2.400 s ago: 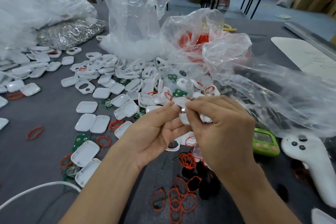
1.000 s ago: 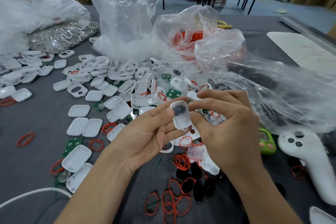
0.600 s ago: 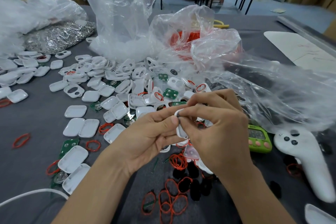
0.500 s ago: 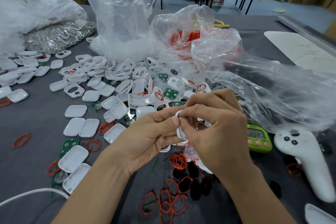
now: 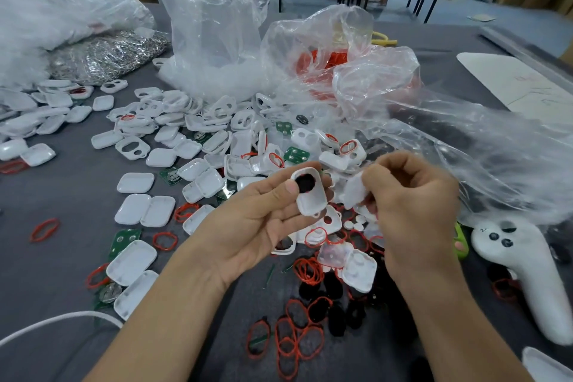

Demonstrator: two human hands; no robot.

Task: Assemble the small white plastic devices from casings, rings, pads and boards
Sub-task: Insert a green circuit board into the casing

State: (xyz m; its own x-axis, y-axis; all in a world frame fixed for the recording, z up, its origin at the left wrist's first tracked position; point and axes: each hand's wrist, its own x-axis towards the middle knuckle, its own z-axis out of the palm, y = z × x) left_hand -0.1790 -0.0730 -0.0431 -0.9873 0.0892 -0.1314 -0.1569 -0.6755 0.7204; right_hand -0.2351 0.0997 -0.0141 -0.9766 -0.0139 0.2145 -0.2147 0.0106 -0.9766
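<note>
Watching through the head camera, I see both hands raised above the grey tabletop, in front of the parts heap. The left hand lies palm up and grips a white casing: the thumb presses its left edge and the other fingers curl behind it. The casing's hollow side faces the camera, and a black pad sits in its upper half, with a sliver of red at the pad's lower edge.

The right hand hangs just beside it, fingers curled tight round a small white piece. That piece is blurred, so I cannot tell which part it is. It is close to the casing, but I cannot tell whether the two touch.

Under the hands lie red rings, loose black pads and more white shells. Behind and to the left, casings spread across the tabletop in a loose pile, with green boards among them. Clear plastic bags stand crumpled at the back, one holding red rings, and a bag of silvery metal bits lies far left. A white controller rests at the right, beside a green gadget half hidden by the right wrist. A white cable curves across the near left corner.
</note>
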